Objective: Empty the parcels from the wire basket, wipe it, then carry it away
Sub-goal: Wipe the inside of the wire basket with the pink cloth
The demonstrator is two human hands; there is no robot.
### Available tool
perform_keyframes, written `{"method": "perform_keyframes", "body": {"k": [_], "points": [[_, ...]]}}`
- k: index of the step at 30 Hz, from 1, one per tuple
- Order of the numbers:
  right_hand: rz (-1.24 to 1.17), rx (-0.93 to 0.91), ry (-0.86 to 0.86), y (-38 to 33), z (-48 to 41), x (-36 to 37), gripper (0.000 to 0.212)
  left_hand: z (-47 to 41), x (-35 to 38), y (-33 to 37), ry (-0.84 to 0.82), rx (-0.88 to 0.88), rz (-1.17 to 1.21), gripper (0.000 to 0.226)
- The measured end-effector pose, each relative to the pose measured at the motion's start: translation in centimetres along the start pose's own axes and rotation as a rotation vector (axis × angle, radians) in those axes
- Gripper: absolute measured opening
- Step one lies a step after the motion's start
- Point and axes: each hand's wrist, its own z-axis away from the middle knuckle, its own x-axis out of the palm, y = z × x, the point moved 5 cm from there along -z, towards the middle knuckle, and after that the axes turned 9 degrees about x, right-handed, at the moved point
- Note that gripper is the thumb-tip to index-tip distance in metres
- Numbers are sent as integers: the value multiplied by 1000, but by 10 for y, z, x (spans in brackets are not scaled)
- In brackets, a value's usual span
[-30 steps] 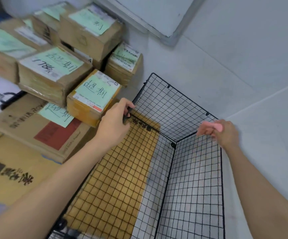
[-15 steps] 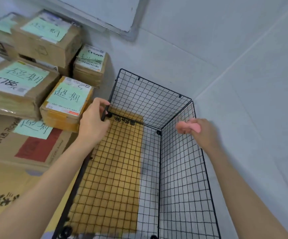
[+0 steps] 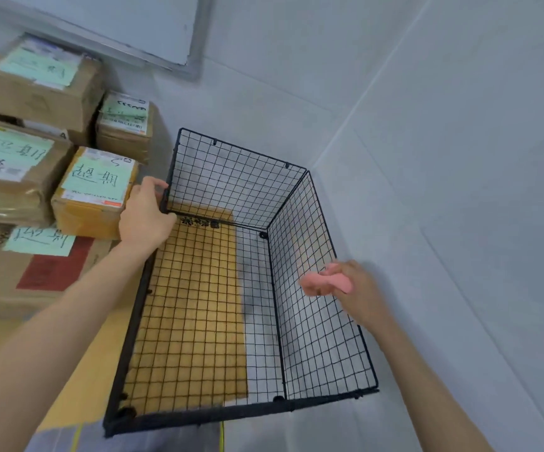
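The black wire basket (image 3: 309,197) stands on the floor in the room's corner with nothing inside; flat yellow cardboard shows through its mesh floor. My left hand (image 3: 145,216) grips the basket's far left corner post. A small pink cloth (image 3: 326,283) is pinched in my right hand (image 3: 358,288), pressed against the top rim of the right mesh wall. The parcels (image 3: 94,187), brown boxes with pale green labels, are stacked outside the basket on the left.
A grey wall runs close along the basket's right side and behind it. A whiteboard's frame (image 3: 195,37) hangs above the far wall. Large flat cartons (image 3: 9,272) lie under the stacked parcels on the left.
My right hand with the pink cloth has slid along the right wall's rim toward me. My left hand stays on the far left corner. The view has shifted.
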Motion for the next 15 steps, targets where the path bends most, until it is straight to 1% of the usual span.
{"method": "perform_keyframes", "body": {"k": [3, 6, 9, 12, 15], "points": [[-45, 22, -15, -3, 13, -8, 38, 12, -7, 0, -25, 0, -20, 51], [-92, 49, 16, -11, 15, -18, 35, 26, -12, 2, -64, 5, -57, 51], [-186, 24, 17, -25, 15, -21, 34, 39, -16, 17, -115, 60, -111, 49], [-291, -28, -69, -47, 26, -16, 36, 57, -19, 39, -154, 160, -108, 44], [-366, -30, -143, -64, 39, -5, 45, 78, -25, 51, -167, 215, -139, 43]]}}
